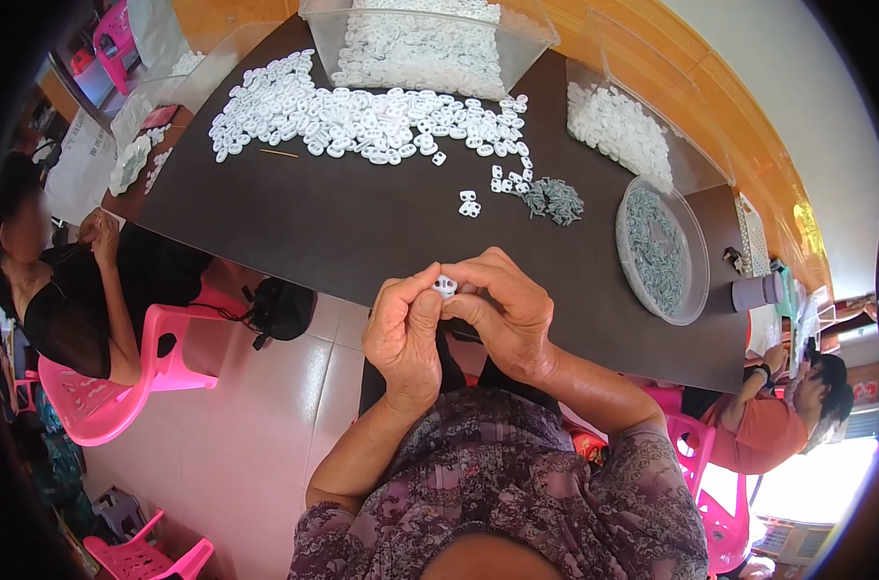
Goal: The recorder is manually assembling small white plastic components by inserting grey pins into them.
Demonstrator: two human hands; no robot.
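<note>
Above the near edge of the table, I hold a small white plastic piece with two dark holes (445, 286) between both hands. My left hand (403, 338) pinches it from the left with thumb and forefinger. From the right, my right hand (510, 319) closes on the same piece, its fingers curled. Farther off lies a broad spread of white oval two-holed pieces (362, 124). A few similar white pieces (469, 206) sit apart, nearer to me. Beside them is a small heap of grey screw-like pegs (555, 201).
A clear bin (430, 82) of white parts stands at the back, another clear bin (618, 135) to its right. On the right, a round tub (692, 280) holds grey pegs near a grey-purple cup (756, 292). A thin yellowish stick (280, 153) lies left. People sit at both sides.
</note>
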